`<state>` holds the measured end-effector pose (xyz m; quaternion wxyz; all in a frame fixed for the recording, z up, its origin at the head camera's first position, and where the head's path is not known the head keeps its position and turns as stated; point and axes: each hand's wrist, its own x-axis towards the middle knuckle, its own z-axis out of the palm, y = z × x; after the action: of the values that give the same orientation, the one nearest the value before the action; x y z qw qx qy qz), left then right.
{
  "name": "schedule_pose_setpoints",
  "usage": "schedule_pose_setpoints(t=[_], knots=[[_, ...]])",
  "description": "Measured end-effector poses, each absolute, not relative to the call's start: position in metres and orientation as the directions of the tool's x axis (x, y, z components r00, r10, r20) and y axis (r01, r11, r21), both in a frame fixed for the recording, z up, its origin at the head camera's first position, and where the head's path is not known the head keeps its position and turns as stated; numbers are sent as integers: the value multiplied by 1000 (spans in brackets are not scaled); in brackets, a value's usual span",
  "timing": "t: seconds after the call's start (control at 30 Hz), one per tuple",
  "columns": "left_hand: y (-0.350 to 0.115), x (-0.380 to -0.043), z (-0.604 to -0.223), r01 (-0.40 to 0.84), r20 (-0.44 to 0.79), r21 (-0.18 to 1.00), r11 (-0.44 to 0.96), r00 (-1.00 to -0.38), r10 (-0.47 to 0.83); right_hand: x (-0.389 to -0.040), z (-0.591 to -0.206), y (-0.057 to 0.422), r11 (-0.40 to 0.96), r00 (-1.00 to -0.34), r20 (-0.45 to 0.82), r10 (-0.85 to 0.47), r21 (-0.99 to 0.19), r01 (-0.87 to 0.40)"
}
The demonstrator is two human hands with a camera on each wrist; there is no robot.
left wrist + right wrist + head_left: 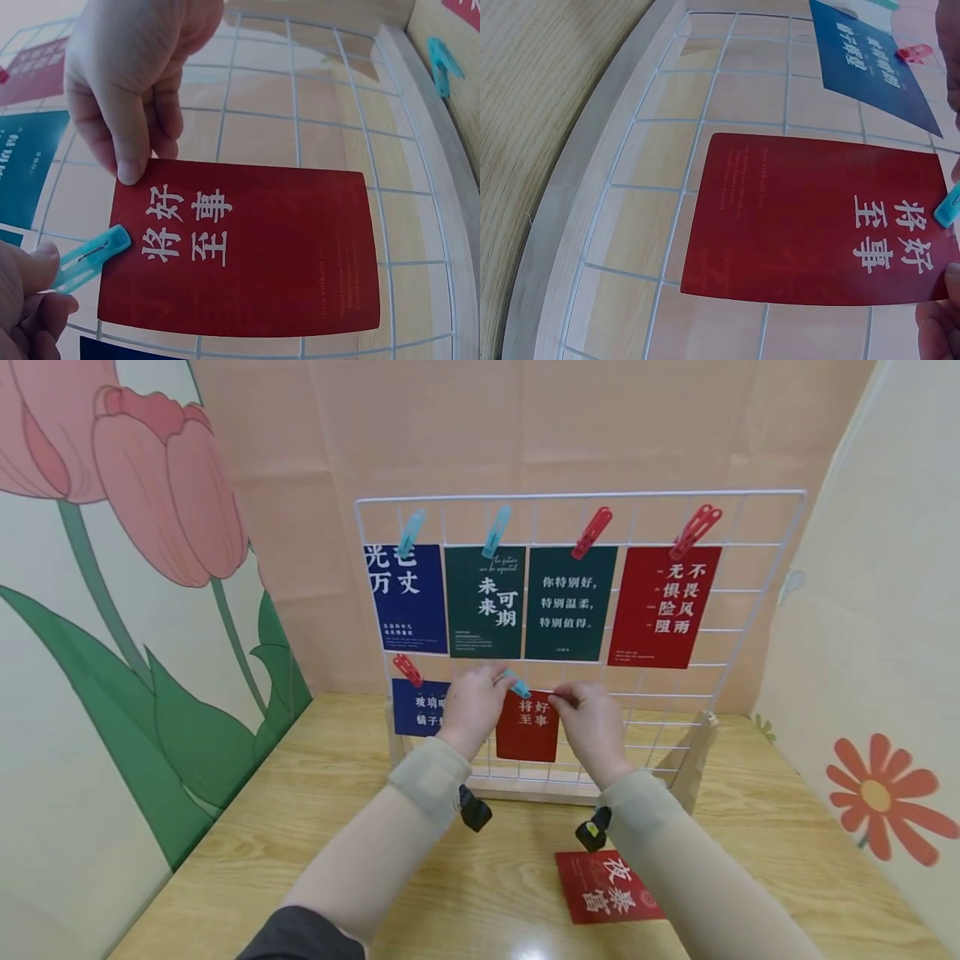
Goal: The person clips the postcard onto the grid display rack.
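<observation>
My left hand pinches the handle end of a light-blue clothespin between thumb and fingers. The clothespin's nose overlaps the top edge of a red card with white characters, in front of the lower part of a white wire grid. At the card's upper right corner, my right hand pinches it between thumb and fingers. The card hangs upright; in the right wrist view its face shows whole, with the right fingertips at its corner.
Above hang a blue card, two green cards and a red card, clipped with light-blue and red clothespins. A smaller-looking blue card hangs lower left. Another red card lies on the wooden table. A loose light-blue clothespin lies near the grid's base.
</observation>
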<state>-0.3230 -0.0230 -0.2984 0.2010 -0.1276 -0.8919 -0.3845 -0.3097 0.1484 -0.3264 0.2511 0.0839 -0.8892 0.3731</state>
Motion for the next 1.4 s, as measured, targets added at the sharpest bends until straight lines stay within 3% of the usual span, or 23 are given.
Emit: schedule_pose_setpoints(t=[1.07, 1.4], knots=[[-38, -284, -327, 546, 585, 635, 546, -802, 122, -286, -345, 172, 745, -850, 526, -33, -553, -372], [-33, -272, -331, 580, 601, 605, 545, -782, 166, -271, -352, 191, 759, -875, 481, -56, -549, -350]])
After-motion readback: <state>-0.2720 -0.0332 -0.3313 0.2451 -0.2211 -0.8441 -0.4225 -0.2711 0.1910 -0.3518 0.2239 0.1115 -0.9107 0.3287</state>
